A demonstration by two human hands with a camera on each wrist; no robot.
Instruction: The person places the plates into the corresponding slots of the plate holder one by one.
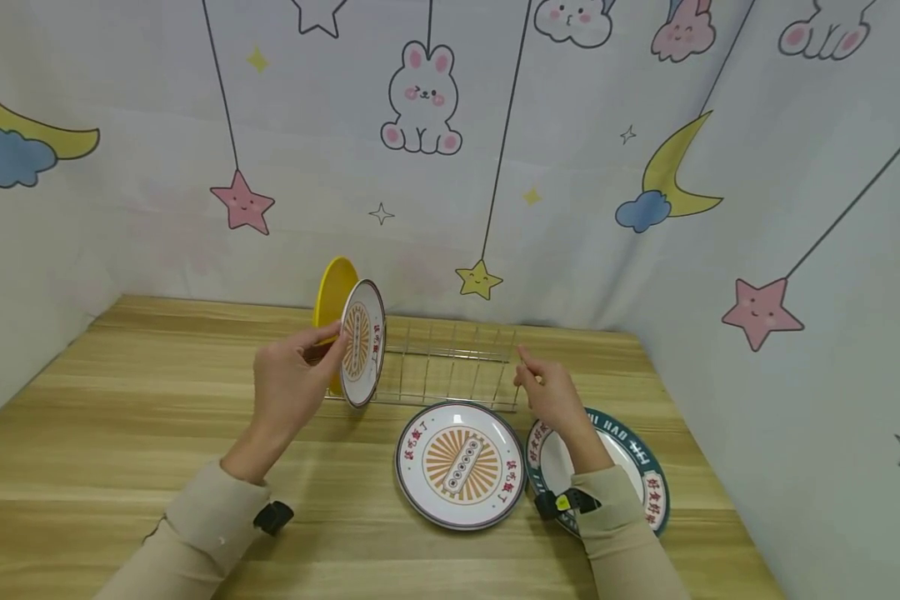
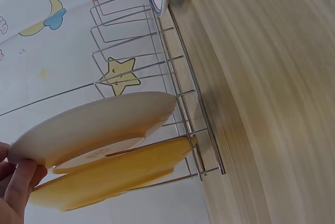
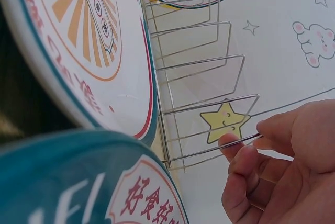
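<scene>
My left hand [image 1: 292,379] pinches the rim of a white plate [image 1: 363,343] with an orange sunburst design, held upright at the left end of a wire dish rack [image 1: 450,367]. Just left of it a yellow plate [image 1: 333,292] stands on edge in the rack; the left wrist view shows both plates side by side, the white one's lower edge down at the wires. At the rack's right end, my right hand [image 1: 551,392] pinches the last upright wire between thumb and fingers, plainly seen in the right wrist view beside the rack's end loop [image 3: 246,141].
A second white sunburst plate [image 1: 461,467] lies flat in front of the rack. Right of it, partly under my right forearm, lies a larger green-rimmed plate [image 1: 656,483]. A patterned curtain [image 1: 307,150] hangs behind the wooden table [image 1: 157,400].
</scene>
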